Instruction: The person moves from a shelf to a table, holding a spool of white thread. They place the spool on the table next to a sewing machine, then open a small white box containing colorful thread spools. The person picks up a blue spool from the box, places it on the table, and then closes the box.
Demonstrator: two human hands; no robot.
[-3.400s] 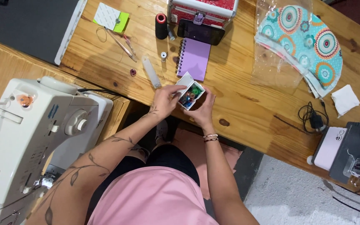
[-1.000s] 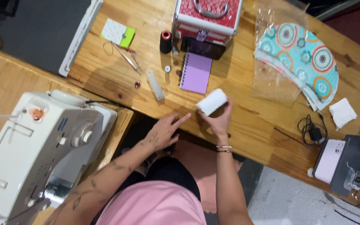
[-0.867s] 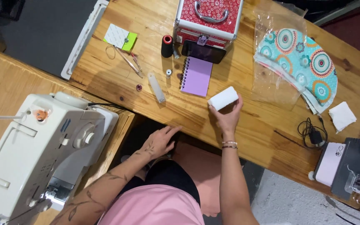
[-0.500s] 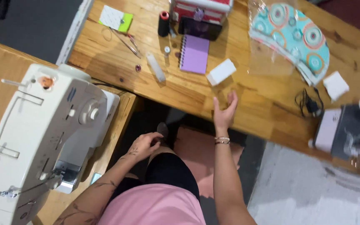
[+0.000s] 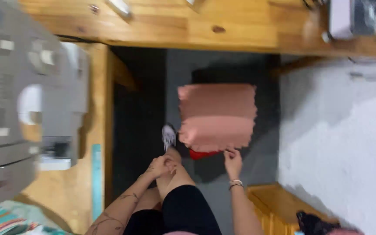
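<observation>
The pink cushion [image 5: 217, 116] is filling the floor gap under the wooden table [image 5: 205, 30]; the sewing machine [image 5: 27, 104] is crowding the left, while grey floor [image 5: 340, 143] is lying open right.

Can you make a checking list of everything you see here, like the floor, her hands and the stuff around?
Surface: dark floor under a wooden table.
Job's things: pink fabric lying flat, something red under its near edge.
Clutter: blurred small items on the table top.
Hands: right hand at the fabric's edge; left hand on the knee.
Cables: nothing seen.
Surroundings: sewing machine on the left, pale rug on the right.
</observation>
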